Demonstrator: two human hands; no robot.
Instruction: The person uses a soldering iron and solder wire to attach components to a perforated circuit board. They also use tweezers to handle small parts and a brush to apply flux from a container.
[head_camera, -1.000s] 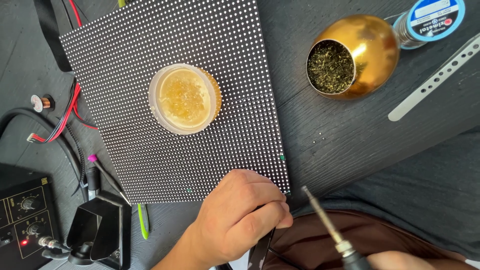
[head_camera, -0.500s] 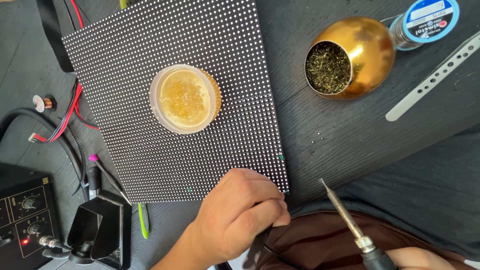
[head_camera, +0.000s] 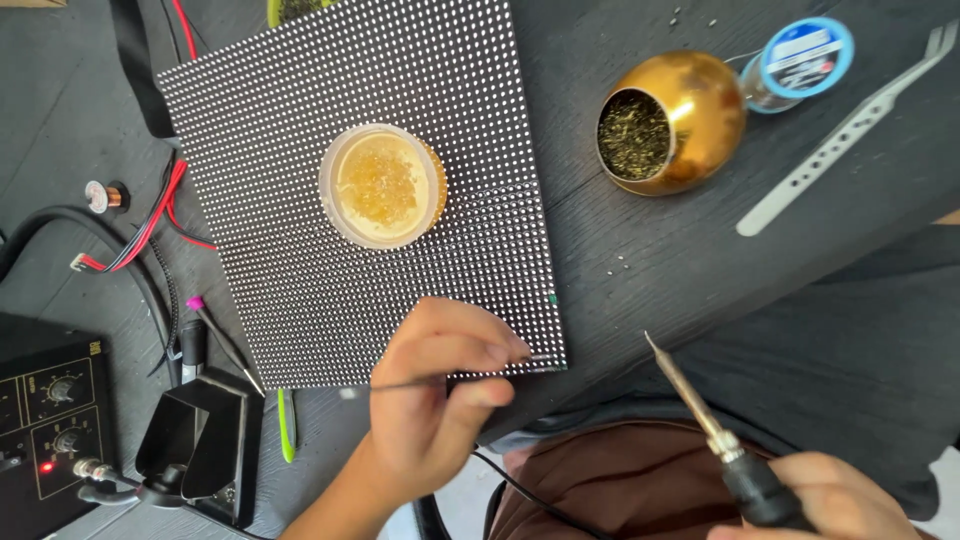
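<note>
The left hand (head_camera: 435, 400) pinches a thin dark wire (head_camera: 400, 384) between thumb and fingers at the near edge of the dotted LED panel (head_camera: 300, 200). The right hand (head_camera: 815, 495), near right, grips a soldering iron (head_camera: 700, 410), tip raised off the table; it seems to touch nothing.

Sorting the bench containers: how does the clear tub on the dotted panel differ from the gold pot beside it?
The clear tub is shallow and see-through, holding amber paste; the gold pot is round, shiny and opaque, packed with dark wiry wool. The tub sits upright on the dotted panel; the pot lies tilted on the dark table. Both are open and untouched by either hand.
</note>
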